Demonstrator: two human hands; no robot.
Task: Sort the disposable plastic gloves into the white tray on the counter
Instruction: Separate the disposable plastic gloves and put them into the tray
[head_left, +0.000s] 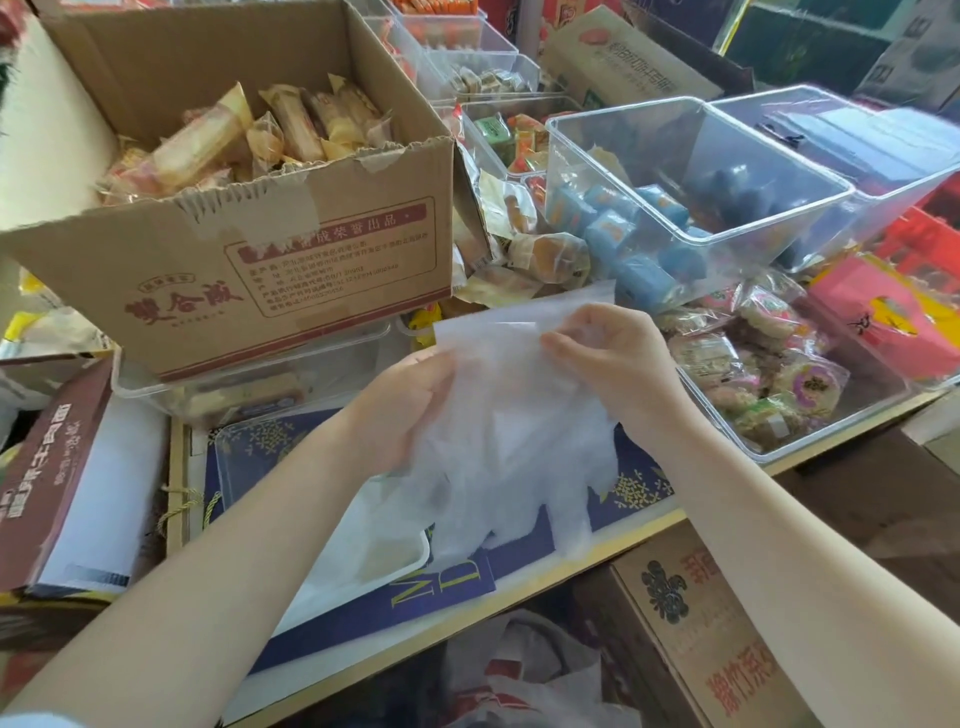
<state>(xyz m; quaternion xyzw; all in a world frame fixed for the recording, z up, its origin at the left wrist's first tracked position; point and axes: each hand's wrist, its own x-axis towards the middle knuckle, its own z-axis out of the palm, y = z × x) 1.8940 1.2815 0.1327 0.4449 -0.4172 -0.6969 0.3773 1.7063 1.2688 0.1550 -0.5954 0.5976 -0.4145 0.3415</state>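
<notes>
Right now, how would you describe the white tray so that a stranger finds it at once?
Start at the big cardboard box. Below it, under the left hand holding gloves, lies the white tray. Unlike the clear bins, it is opaque and shallow.

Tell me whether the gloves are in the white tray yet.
Not yet. Both hands, left hand and right hand, hold the gloves spread above the white tray.

Thin translucent plastic gloves (509, 431), glossy white plastic tray (384, 551), matt torn cardboard box (291, 244), clear hard-plastic bin (696, 176)
</notes>
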